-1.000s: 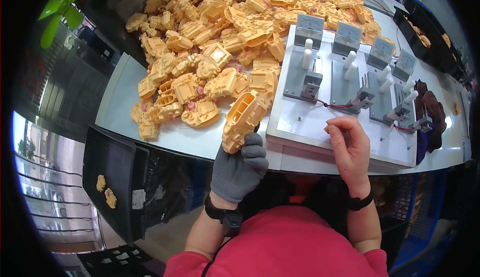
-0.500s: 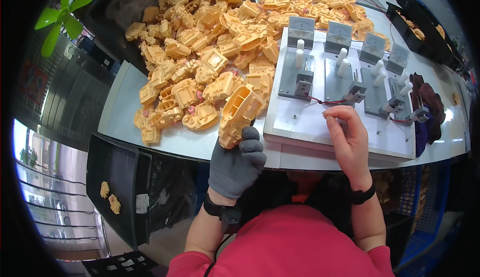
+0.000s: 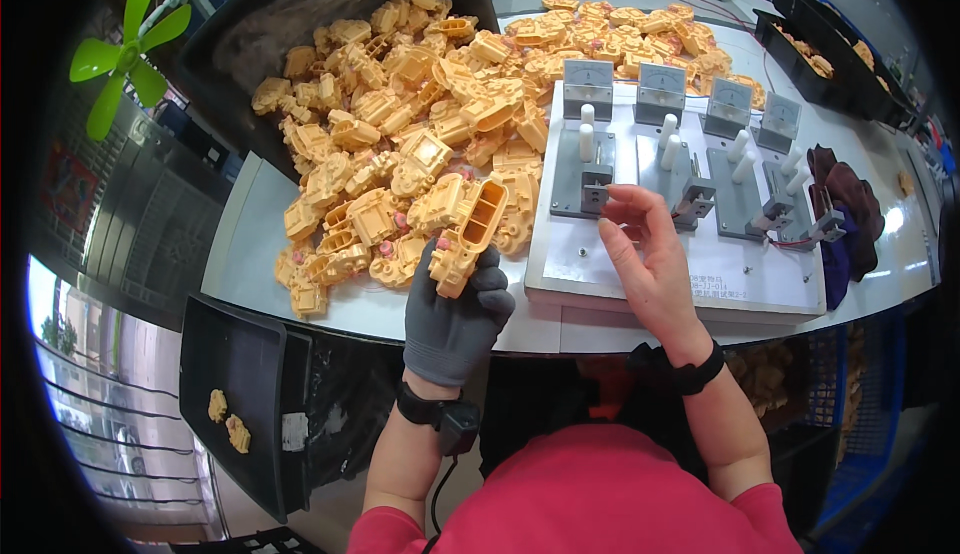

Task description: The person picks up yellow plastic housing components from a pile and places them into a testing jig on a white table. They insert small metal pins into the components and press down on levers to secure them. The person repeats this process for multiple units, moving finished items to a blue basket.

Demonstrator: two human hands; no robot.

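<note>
My left hand (image 3: 455,319), in a grey glove, is closed round a pale yellow moulded plastic housing (image 3: 468,239), which it holds tilted with its divided open side facing up. My bare right hand (image 3: 648,264) is over the front left part of a white test board (image 3: 560,266). Its fingers are bent and spread from the thumb, with nothing seen in them. Its fingertips are close to the grey clamp block (image 3: 595,192) of the leftmost station; whether they touch it I cannot tell. Several stations carry white pegs and small dial meters (image 3: 588,88).
A large heap of like housings (image 3: 400,104) spills from a black bin (image 3: 235,49) on the left, with more along the back. Black trays (image 3: 830,64) stand at the far right. Dark cloth (image 3: 848,204) lies beside the board. A black crate (image 3: 240,354) sits lower left.
My right hand has moved left toward the leftmost clamp block, its fingers spreading more. My left hand, with the housing, has shifted slightly left. The view has tilted a little.
</note>
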